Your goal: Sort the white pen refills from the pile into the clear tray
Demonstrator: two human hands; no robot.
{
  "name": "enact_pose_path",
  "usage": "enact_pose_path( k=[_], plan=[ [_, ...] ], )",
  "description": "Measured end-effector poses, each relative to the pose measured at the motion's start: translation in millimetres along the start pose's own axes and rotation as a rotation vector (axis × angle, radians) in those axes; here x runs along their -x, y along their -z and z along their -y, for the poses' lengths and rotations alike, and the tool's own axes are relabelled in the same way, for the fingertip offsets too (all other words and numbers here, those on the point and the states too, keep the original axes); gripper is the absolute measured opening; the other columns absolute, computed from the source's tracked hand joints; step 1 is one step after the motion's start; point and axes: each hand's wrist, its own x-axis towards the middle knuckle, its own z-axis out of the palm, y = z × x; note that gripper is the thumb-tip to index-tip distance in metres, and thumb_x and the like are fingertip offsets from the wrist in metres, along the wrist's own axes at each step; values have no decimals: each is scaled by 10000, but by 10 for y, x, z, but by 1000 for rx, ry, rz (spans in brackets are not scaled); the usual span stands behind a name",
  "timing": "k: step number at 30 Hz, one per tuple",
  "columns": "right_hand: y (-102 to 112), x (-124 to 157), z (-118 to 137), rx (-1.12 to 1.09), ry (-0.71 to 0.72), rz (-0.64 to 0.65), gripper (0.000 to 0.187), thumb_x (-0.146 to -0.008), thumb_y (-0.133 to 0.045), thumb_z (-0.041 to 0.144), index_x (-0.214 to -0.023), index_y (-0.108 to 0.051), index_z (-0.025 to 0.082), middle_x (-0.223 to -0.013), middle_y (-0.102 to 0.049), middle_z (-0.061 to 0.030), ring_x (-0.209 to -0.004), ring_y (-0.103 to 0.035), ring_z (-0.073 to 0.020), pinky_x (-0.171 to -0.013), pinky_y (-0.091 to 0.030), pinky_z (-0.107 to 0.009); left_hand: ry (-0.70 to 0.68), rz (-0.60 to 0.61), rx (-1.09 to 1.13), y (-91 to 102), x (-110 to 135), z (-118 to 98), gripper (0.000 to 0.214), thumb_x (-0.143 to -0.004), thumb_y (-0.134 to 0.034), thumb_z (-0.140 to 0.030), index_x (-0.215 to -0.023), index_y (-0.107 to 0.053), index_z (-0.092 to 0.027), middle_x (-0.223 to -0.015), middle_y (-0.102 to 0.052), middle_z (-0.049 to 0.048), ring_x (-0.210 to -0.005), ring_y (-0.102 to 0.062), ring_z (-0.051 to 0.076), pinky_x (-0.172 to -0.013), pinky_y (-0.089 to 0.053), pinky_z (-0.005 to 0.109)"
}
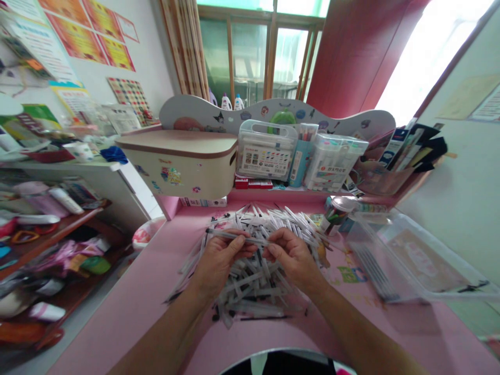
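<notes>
A clear pen (219, 233) with a dark left end lies nearly level between my two hands. My left hand (222, 256) is closed on its barrel, thumb on top. At the right end, my right hand (292, 256) pinches it between thumb and fingers. Beneath and around both hands spreads a heap of loose pen parts (250, 285), clear tubes, white thin refills and dark pieces, on the pink desk (156, 317). To the right, an open clear plastic box (390, 260) holds several pens (377, 273) laid side by side.
A lidded cream bin (183, 166) and clear marker cases (267, 153) stand on the desk's raised shelf. A jar (338, 214) is behind the heap at right. At far right is a pen holder (385, 174). Cluttered shelves (50, 234) fill the left side.
</notes>
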Motion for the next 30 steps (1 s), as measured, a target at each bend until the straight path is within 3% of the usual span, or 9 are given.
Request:
enact_pose_path(
  k=[10, 19, 23, 26, 30],
  plan=[
    [5, 0, 19, -20, -20, 5, 165, -818, -664, 325, -861, -557, 207, -696, -682, 8, -656, -626, -130, -634, -468, -256, -65, 19, -64, 27, 14, 39, 263, -713, -818, -339, -848, -706, -144, -732, -754, 43, -665, -730, 169, -669, -595, 248],
    [4, 7, 24, -28, -6, 24, 184, -820, -664, 350, -852, -548, 211, -693, -668, 13, -637, -608, -125, -618, -463, -253, -75, 30, -81, 13, 13, 31, 278, -695, -826, -354, -841, -705, -150, -727, -746, 40, -654, -722, 173, -676, -594, 271],
    [-17, 12, 53, -13, 6, 121, 150, -854, -618, 324, -932, -546, 217, -698, -635, 27, -634, -595, -124, -613, -459, -252, -74, 59, -124, -14, 30, 17, 247, -721, -799, -362, -844, -719, -164, -704, -731, 28, -637, -691, 157, -651, -569, 257],
    [-11, 7, 118, 170, 64, 187, 80, -877, -577, 252, -948, -565, 218, -786, -645, 12, -712, -613, -138, -671, -468, -270, -130, 115, -278, -39, 62, 25, 155, -760, -759, -307, -826, -739, -168, -686, -700, 19, -649, -646, 139, -648, -527, 231],
    [72, 19, 301, 721, 190, 234, 83, -874, -563, 141, -860, -622, 199, -812, -623, -4, -787, -578, -158, -744, -428, -289, -193, 109, -371, -31, 82, 24, 236, -755, -760, -274, -977, -723, -203, -809, -683, 14, -726, -620, 142, -676, -499, 226]
  ],
)
